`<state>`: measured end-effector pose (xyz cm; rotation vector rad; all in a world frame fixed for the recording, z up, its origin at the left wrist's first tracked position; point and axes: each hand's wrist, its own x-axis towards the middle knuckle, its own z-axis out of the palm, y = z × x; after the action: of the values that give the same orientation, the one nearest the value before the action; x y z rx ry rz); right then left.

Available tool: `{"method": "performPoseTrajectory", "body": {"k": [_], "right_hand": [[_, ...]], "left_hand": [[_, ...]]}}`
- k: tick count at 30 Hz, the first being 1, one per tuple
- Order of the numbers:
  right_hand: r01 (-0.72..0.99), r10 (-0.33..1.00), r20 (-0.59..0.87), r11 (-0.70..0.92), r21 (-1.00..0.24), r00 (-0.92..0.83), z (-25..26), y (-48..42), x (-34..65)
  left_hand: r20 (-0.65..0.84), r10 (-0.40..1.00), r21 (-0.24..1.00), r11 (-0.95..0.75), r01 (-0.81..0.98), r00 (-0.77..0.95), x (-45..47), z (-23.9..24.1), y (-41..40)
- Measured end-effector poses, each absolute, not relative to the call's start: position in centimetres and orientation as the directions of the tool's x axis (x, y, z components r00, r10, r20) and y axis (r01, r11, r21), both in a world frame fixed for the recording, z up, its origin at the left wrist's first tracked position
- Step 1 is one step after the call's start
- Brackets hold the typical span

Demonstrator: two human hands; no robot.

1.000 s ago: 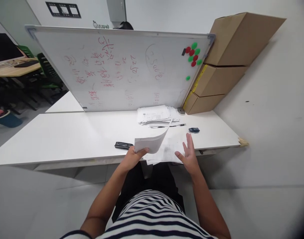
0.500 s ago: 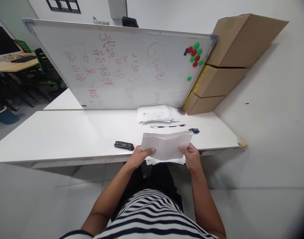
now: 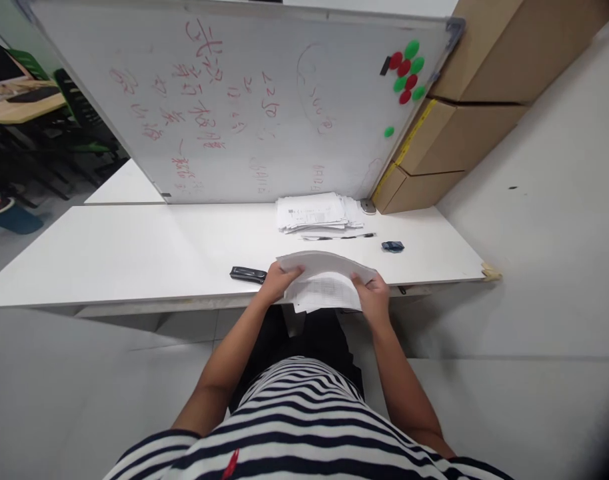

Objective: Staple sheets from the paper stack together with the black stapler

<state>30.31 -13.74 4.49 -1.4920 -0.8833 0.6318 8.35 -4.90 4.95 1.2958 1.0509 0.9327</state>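
Note:
My left hand (image 3: pixel 279 280) grips the left side of some sheets of paper (image 3: pixel 324 265), thumb on top. On the opposite side my right hand (image 3: pixel 373 297) holds the same sheets, its thumb also on the upper face. The sheets bow upward in the middle between my hands. Below them, printed sheets (image 3: pixel 324 295) show at the table's front edge; whether these are part of the held bundle I cannot tell. Close to my left hand lies a black stapler (image 3: pixel 248 274), its right end by the fingers.
A pile of printed papers (image 3: pixel 312 212) lies against the whiteboard (image 3: pixel 209 113). In front of it is a pen (image 3: pixel 338 237), with a small dark blue item (image 3: pixel 393 247) to the right. Cardboard boxes (image 3: pixel 464 137) are stacked at the right end of the white table (image 3: pixel 134 253).
The sheets have gone from nearly flat to arched, and printed text now shows below them. My hands have come slightly closer together. The head view has tilted down.

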Motion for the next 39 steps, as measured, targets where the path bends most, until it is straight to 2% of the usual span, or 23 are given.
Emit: {"method": "performPoseTrajectory", "body": {"k": [5, 9, 13, 18, 21, 23, 25, 28, 30, 32, 36, 39], "right_hand": [[0.212, 0.897, -0.02, -0.126, -0.969, 0.442, 3.1, -13.9, 29.4], [0.272, 0.879, 0.033, -0.111, -0.956, 0.475, 2.8, -13.8, 29.8], [0.37, 0.901, 0.083, -0.09, -0.925, 0.426, 1.7, -14.0, 29.5], [0.403, 0.815, 0.063, -0.216, -0.889, 0.576, 0.6, -14.9, 29.4], [0.427, 0.824, 0.052, -0.237, -0.873, 0.564, 1.2, -15.9, 29.7], [0.412, 0.841, 0.038, -0.225, -0.883, 0.539, 1.9, -16.6, 29.8], [0.349, 0.853, 0.007, -0.207, -0.914, 0.523, 2.3, -17.4, 29.8], [0.141, 0.857, -0.127, -0.225, -0.964, 0.5, 2.0, -18.1, 28.9], [0.006, 0.852, -0.239, -0.273, -0.962, 0.467, 1.2, -18.3, 27.7], [-0.053, 0.848, -0.312, -0.321, -0.945, 0.428, 0.3, -18.3, 26.4], [-0.006, 0.852, -0.337, -0.365, -0.931, 0.401, -0.8, -18.2, 24.5], [0.025, 0.853, -0.328, -0.369, -0.929, 0.407, -0.7, -18.1, 24.1]], "left_hand": [[-0.095, 0.946, 0.995, 0.083, 0.053, 0.31, 9.0, 2.8, -4.8], [-0.063, 0.948, 0.992, 0.026, 0.12, 0.311, 9.3, 2.3, -5.3], [-0.031, 0.939, 0.977, -0.043, 0.209, 0.342, 9.6, 1.9, -5.7], [0.014, 0.929, 0.933, -0.145, 0.328, 0.37, 9.6, 1.9, -6.5], [0.06, 0.92, 0.903, -0.215, 0.373, 0.386, 8.5, 2.7, -6.9], [0.156, 0.911, 0.843, -0.325, 0.429, 0.382, 6.7, 3.5, -6.7], [0.271, 0.896, 0.721, -0.431, 0.543, 0.352, 4.1, 4.0, -5.8], [0.39, 0.884, 0.506, -0.44, 0.741, 0.258, 0.3, 3.6, -3.5], [0.357, 0.888, 0.433, -0.433, 0.791, 0.291, -1.4, 2.6, -2.1], [0.295, 0.913, 0.394, -0.385, 0.834, 0.282, -2.0, 1.4, -1.2], [0.296, 0.946, 0.292, -0.223, 0.93, 0.134, -1.5, -0.4, -0.8], [0.322, 0.942, 0.284, -0.194, 0.939, 0.097, -1.1, -0.7, -0.9]]}}
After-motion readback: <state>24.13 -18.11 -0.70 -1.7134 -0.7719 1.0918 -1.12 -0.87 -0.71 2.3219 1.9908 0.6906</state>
